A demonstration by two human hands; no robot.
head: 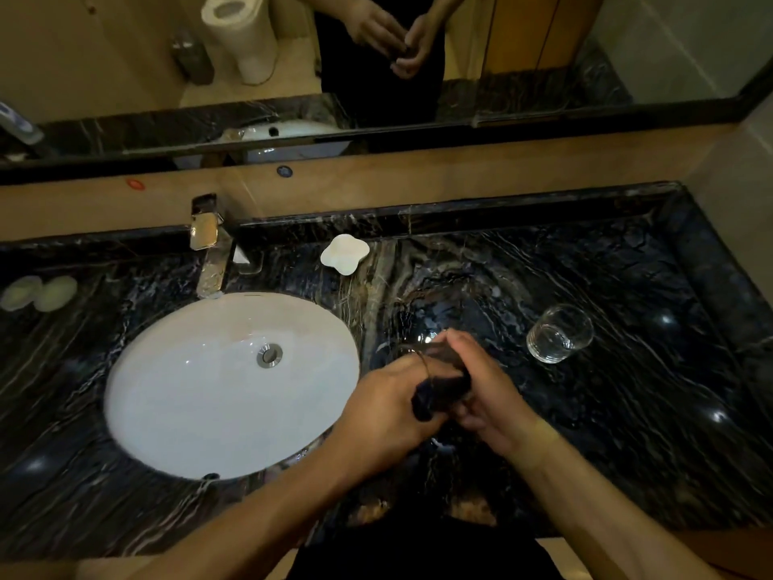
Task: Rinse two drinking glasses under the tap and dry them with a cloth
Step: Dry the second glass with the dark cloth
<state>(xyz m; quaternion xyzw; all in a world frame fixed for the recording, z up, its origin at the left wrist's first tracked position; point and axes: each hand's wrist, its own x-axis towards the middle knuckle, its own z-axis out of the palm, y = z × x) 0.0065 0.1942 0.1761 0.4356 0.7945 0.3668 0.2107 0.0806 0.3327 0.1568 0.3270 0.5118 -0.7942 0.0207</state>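
Note:
Just right of the sink, above the dark marble counter [627,391], my left hand [385,412] and my right hand [493,391] are pressed together. A dark cloth [439,395] is bunched between them, gripped by my left hand. My right hand is closed over a clear drinking glass [420,347]; only part of its rim shows past the cloth and fingers. A second clear glass [558,334] stands upright on the counter to the right, apart from both hands. The chrome tap [209,244] sits behind the sink, with no water visible.
The white oval sink [188,391] is set into the counter at the left. A white flower-shaped dish [345,253] sits behind it, and two pale round items [37,293] lie at the far left. A mirror [543,56] runs along the back wall.

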